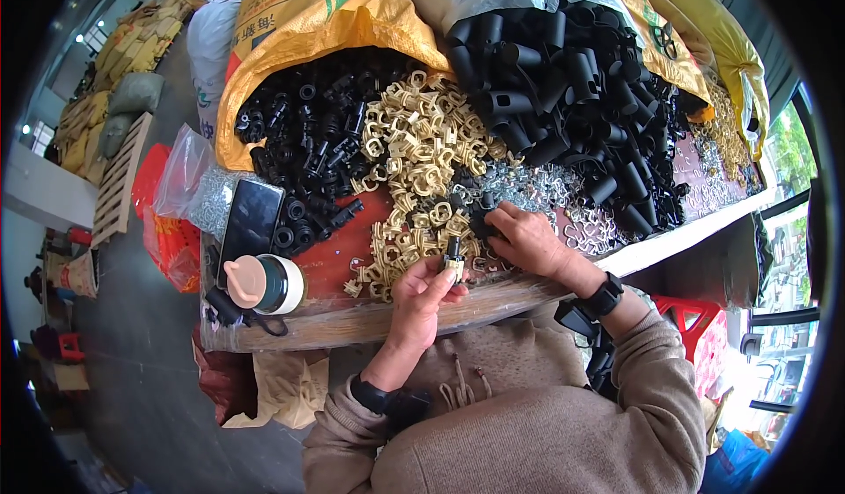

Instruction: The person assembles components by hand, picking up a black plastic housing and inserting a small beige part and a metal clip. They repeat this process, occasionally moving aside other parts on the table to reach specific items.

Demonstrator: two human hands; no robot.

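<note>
Near the table's front edge, my left hand (418, 299) is closed around a small black plastic fitting (453, 249) standing upright. A cream plastic clip (454, 268) sits around its lower part. My right hand (528, 241) is just to the right and a little farther in. Its fingers are bent and pressed together over small dark parts (480, 223); what they pinch, if anything, is hidden. Loose cream clips (422, 155) are heaped beside and beyond my left hand. Small silvery metal pieces (528, 186) lie beyond my right hand.
An orange woven sack (242, 80) spills black fittings (321, 124) at the left; black tube-shaped parts (572, 80) pour out at the back right. A cup (283, 285) with a pink lid and a phone (251, 219) stand at the left. A wooden edge (352, 325) runs along the front.
</note>
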